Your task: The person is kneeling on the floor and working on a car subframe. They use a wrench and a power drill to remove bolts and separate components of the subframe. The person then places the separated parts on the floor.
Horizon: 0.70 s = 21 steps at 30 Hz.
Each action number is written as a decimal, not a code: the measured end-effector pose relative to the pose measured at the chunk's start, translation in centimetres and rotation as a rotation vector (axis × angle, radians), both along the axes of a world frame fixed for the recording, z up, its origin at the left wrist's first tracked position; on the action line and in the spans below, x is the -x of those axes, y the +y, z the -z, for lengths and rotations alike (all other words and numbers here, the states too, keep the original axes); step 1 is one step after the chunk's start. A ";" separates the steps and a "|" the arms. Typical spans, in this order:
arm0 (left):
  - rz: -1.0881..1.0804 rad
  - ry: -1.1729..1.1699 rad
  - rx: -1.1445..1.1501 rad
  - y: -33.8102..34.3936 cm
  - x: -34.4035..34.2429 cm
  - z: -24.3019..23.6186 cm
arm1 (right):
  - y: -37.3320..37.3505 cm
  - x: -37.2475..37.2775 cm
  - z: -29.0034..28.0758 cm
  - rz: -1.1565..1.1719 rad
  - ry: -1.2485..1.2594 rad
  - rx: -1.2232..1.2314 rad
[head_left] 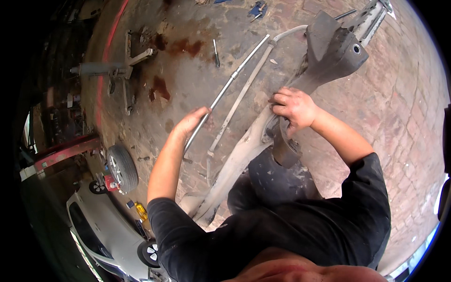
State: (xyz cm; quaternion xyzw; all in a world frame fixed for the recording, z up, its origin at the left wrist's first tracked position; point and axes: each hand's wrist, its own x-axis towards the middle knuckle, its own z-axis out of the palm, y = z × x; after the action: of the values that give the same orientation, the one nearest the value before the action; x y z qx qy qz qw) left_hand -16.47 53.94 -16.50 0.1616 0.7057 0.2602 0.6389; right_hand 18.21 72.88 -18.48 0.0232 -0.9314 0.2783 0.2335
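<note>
My left hand (190,121) is wrapped round a long shiny metal bar (244,62) with a collar partway along it. The bar slants up and away to the right; its lower end has a short crosspiece near the floor. My right hand (295,108) grips the edge of a big grey axle beam (256,134), fingers curled over the top. What its thumb side touches is partly hidden. A curved metal bracket (285,149) sticks out of the beam just below that hand. At the far end the beam widens into a boxy mount (336,51) with a round hole.
A thin grey rod (242,96) runs alongside the beam. A screwdriver (216,54) lies on the stained floor. Left of it are a metal jack-like frame (128,70), a wheel (123,168), a red lift arm (68,152), a yellow bottle (141,210) and a silver car (105,230).
</note>
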 end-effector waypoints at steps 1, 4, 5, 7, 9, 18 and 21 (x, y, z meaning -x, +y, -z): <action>-0.095 -0.009 -0.064 0.6 -0.6 0.7 | 0.0 0.1 0.0 0.000 -0.015 -0.007; 0.297 0.448 -0.114 3.0 -2.8 4.6 | -0.5 0.4 -0.3 0.006 -0.016 -0.002; 0.445 0.698 -0.214 2.3 -3.1 7.2 | -0.5 0.6 -0.3 0.005 -0.010 0.002; 0.513 0.629 -0.049 4.0 -4.6 5.9 | -0.1 0.5 0.0 0.013 0.013 -0.021; 0.626 0.722 -0.042 3.6 -4.9 6.2 | -0.2 0.4 0.2 0.012 0.017 -0.018; 0.894 0.583 0.211 4.4 -7.7 6.0 | -0.1 -0.1 0.3 0.009 0.011 -0.012; 0.809 0.424 0.379 5.7 -9.6 8.9 | -0.2 0.1 0.0 0.013 0.004 -0.019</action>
State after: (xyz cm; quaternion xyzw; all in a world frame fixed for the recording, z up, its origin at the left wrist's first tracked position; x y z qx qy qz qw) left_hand -6.91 59.66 -25.37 0.3530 0.7356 -0.1802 0.5494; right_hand 18.11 72.72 -18.49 0.0202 -0.9336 0.2679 0.2370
